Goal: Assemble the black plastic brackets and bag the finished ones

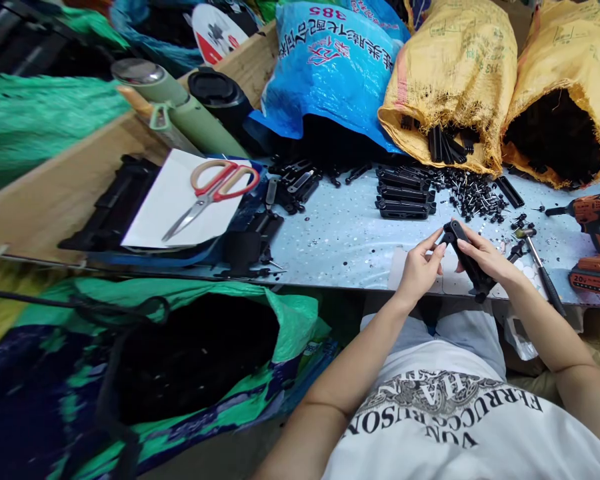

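Note:
Over the table's front edge, both hands hold a black jointed plastic part (470, 260) made of narrow arms. My left hand (421, 261) pinches it near its upper end, fingers closed. My right hand (485, 257) grips its long arm from the right side, with the thumb on top. Just beyond the hands lies a neat stack of similar black plastic arms (405, 193). A heap of small screws and black fittings (475, 193) spreads to the right of that stack. A hammer (543, 270) with a dark handle lies beside my right forearm.
An orange cordless drill (597, 230) stands at the right. Scissors (215, 190) rest on white paper at the left, near a green bottle (190, 113). A blue bag (330, 67) and two yellow sacks (455, 60) (570, 60) line the back. A green sack (295, 313) gapes below the table.

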